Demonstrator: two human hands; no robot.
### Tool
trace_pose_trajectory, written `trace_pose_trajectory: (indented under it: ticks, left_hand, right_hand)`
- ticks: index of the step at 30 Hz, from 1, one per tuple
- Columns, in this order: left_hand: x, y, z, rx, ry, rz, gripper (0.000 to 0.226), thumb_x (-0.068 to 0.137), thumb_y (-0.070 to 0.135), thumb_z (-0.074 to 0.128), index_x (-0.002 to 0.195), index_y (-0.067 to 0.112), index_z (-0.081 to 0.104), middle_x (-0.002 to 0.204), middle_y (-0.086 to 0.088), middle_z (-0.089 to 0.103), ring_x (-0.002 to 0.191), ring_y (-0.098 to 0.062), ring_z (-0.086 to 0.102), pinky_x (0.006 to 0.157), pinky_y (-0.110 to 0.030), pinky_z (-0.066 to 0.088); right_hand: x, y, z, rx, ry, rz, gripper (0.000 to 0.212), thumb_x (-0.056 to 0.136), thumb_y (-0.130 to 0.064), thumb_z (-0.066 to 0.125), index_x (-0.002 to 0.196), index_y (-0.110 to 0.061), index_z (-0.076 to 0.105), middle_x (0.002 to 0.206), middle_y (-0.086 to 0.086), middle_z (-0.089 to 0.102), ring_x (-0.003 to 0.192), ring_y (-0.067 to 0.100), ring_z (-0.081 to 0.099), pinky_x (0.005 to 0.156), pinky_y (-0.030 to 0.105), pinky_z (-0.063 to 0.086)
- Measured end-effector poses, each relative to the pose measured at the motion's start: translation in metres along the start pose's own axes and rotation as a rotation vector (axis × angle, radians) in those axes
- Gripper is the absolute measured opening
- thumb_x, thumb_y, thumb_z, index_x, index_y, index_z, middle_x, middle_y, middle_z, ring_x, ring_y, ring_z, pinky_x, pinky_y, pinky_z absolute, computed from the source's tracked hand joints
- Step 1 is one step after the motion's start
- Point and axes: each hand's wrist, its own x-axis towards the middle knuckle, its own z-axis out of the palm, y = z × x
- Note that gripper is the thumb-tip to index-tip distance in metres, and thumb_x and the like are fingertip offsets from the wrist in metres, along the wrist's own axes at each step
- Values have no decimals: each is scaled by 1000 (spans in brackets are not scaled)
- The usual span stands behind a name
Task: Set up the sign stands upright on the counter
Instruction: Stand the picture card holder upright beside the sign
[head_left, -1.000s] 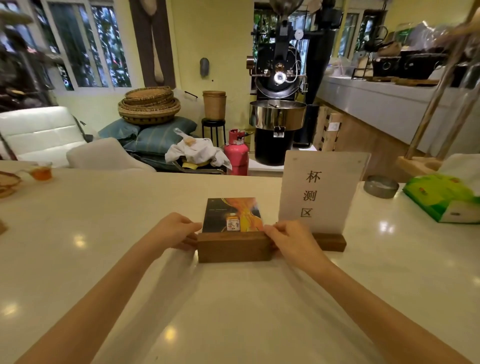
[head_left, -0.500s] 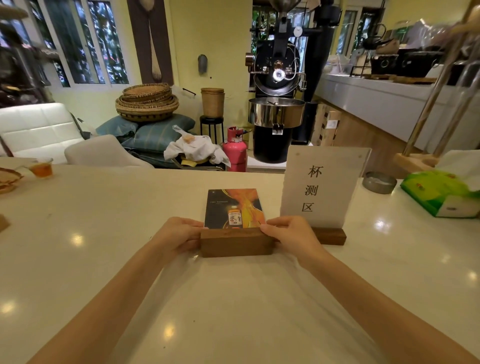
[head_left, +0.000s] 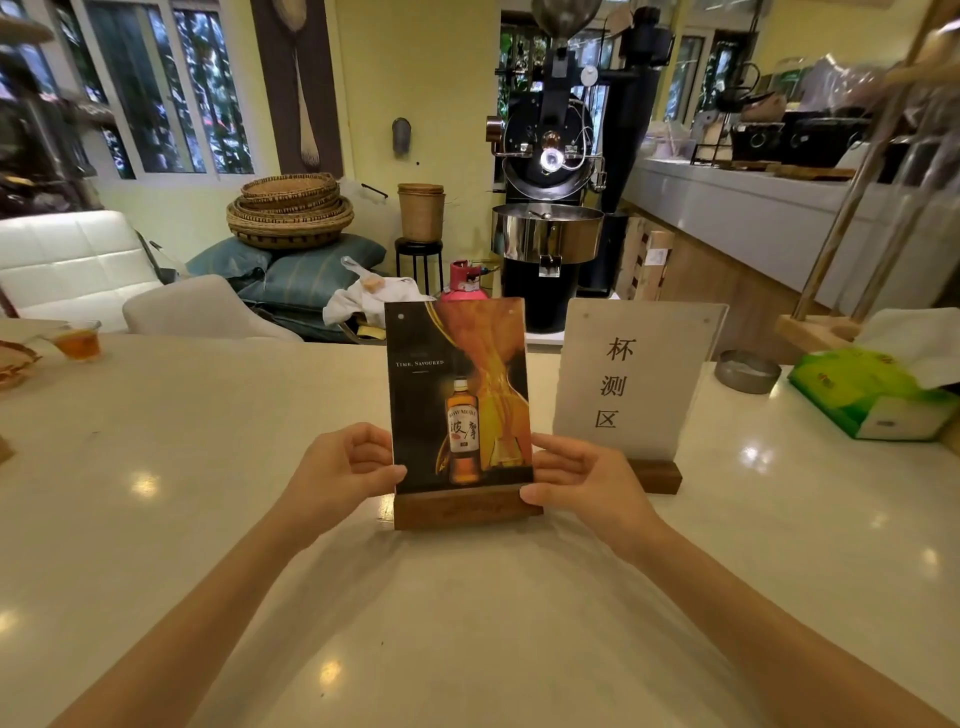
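Hands clamped on upright whisky sign stand, glossy cream counter, café roaster behind.

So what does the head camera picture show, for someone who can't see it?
Two bare hands, left hand and right hand, hold a dark whisky-bottle sign in a wooden base upright on a glossy cream counter. Beside it, right, stands a white sign with black characters.

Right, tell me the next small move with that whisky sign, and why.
Probably let go. The whisky sign already stands upright, its wooden base flat on the counter beside the white sign. The left hand and right hand hold its lower edges, so easing the fingers off slowly should show whether it stands alone.
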Motion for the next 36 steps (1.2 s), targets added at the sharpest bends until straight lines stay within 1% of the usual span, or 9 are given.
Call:
trace_pose_trajectory:
  ticks: [9,13,17,20,22,26,30,32,36]
  left_hand:
    - [-5,-11,8,32,79,207,33,71,-3,67,73,27,55,71,8,65,66,5,62,61,-3,48]
    - [-6,-15,11,45,97,248,36,71,-2,67,72,31,54,66,17,64,68,6,62,61,-2,47]
    - [-6,-18,12,68,110,263,35,72,0,68,73,32,53,75,9,62,69,8,61,61,-1,46]
    - [-3,-18,10,56,80,252,32,72,3,68,74,31,54,76,6,65,70,-2,64,63,-4,49]
    - [-1,-17,9,20,48,231,27,71,5,69,75,29,56,70,14,69,70,-4,66,62,-6,51]
    - [4,-5,7,-39,-41,212,30,73,15,68,84,39,57,70,40,65,77,6,64,61,-6,51]
    - [11,7,3,-92,-37,199,30,71,14,70,82,41,61,66,36,67,77,1,66,66,-16,52]
    - [12,9,0,-110,-39,180,29,70,12,70,78,38,63,65,31,69,76,-1,67,66,-20,52]
    - [14,12,-7,-84,-84,137,22,70,7,70,75,28,66,62,19,72,72,-10,68,59,-18,52]
  right_hand:
    - [-3,17,6,-135,97,-163,64,63,-3,78,122,-15,54,102,-6,62,93,9,61,77,13,51]
    - [-2,20,5,-138,84,-170,61,63,-2,77,118,-15,56,92,-15,60,87,4,60,70,5,49]
    - [-1,21,3,-138,61,-163,60,63,-5,78,118,-16,56,95,-11,62,91,8,62,78,13,51]
    - [-2,18,1,-215,27,-170,56,66,-10,77,118,-18,55,101,-8,61,95,8,60,89,23,51]
    - [-5,15,-4,-269,29,-218,47,71,-14,73,114,-24,56,103,-9,61,97,6,60,90,22,48]
    - [-9,15,-35,-268,177,-296,18,78,-16,66,85,-33,62,86,-5,68,74,8,67,73,16,55]
    - [-8,18,-77,-221,439,-214,11,80,-19,65,70,-16,64,62,10,65,46,11,60,48,18,50]
    - [-6,24,-94,-292,509,-159,21,79,-29,64,73,-10,61,62,11,62,51,17,58,51,23,49]
    - [2,28,-112,-324,529,-84,33,78,-32,66,101,-13,53,89,3,61,82,23,60,71,32,52]
